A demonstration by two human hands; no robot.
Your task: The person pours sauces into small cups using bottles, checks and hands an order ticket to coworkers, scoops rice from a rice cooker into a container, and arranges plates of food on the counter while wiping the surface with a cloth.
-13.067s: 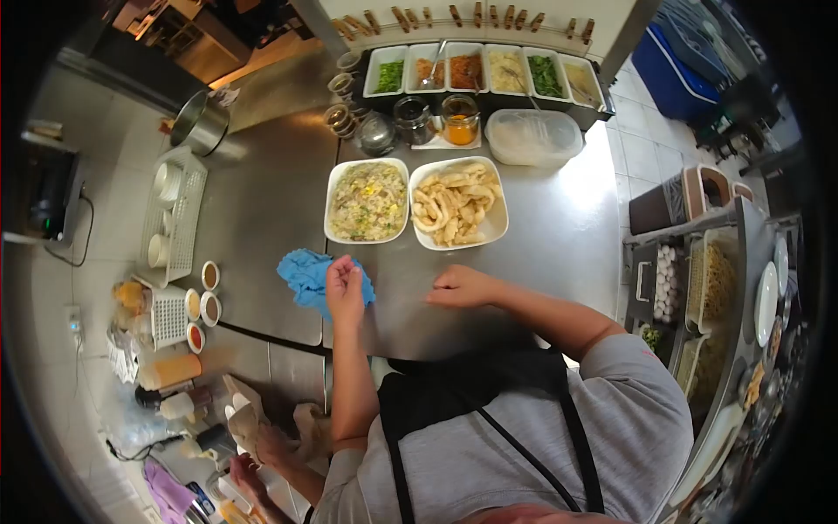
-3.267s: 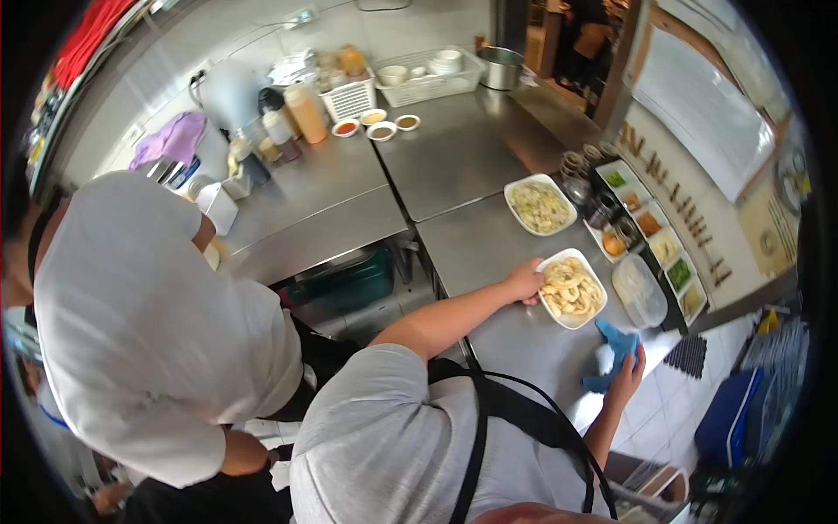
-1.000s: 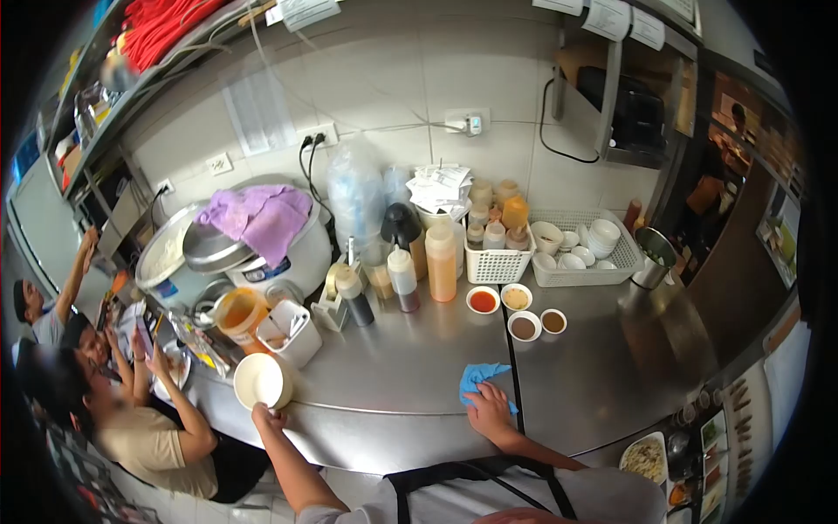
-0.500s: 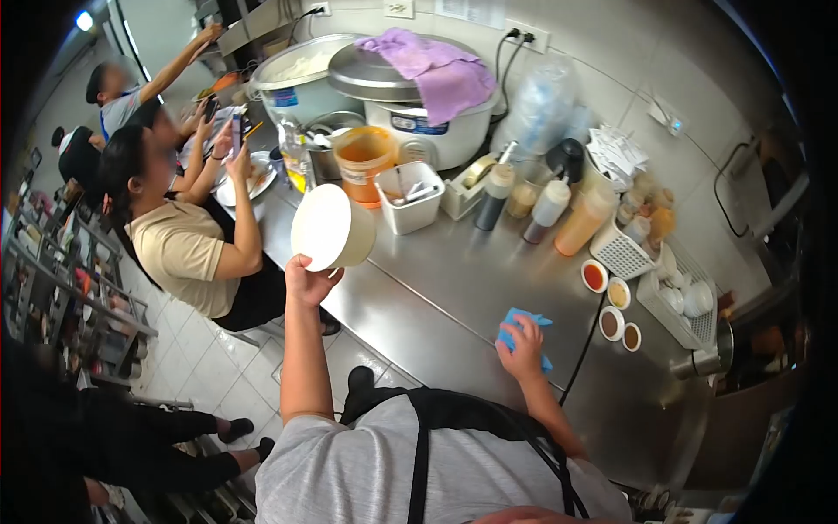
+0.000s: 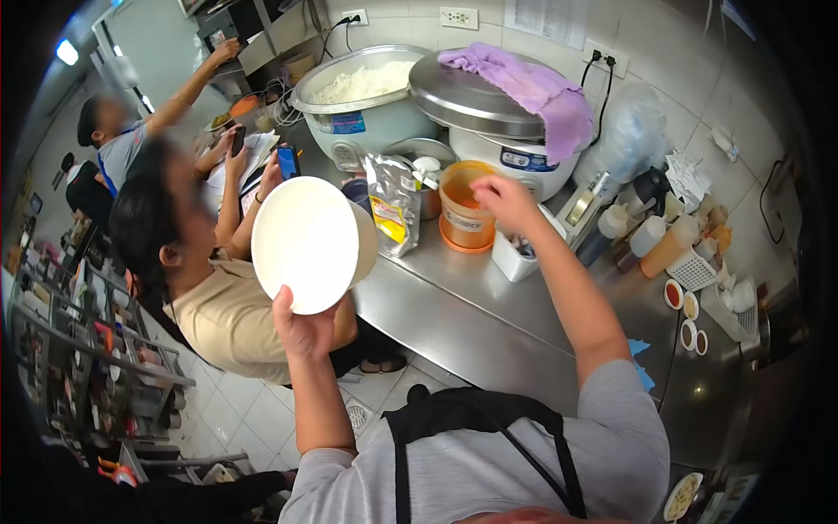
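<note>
The left hand (image 5: 305,327) is gripping the white bowl (image 5: 305,244) by its lower edge; the bowl is hanging in the air, tilted, its broad white face turning toward the camera. The right hand (image 5: 508,205) is hovering by the rim of the orange-stained tub (image 5: 463,225), near the white container (image 5: 515,264); its fingers are curling narrowly, and whether they are holding or touching anything cannot be told. A silver pouch (image 5: 390,199) is standing beside the tub on the steel counter (image 5: 436,327). Behind, the closed cooker (image 5: 524,157) is bearing a purple cloth (image 5: 559,100). In judgement, the step in hand is supporting the bowl while the right hand is attending to the counter containers; any further move appears to be calling for a steady left grip and for clearing the tub's rim.
</note>
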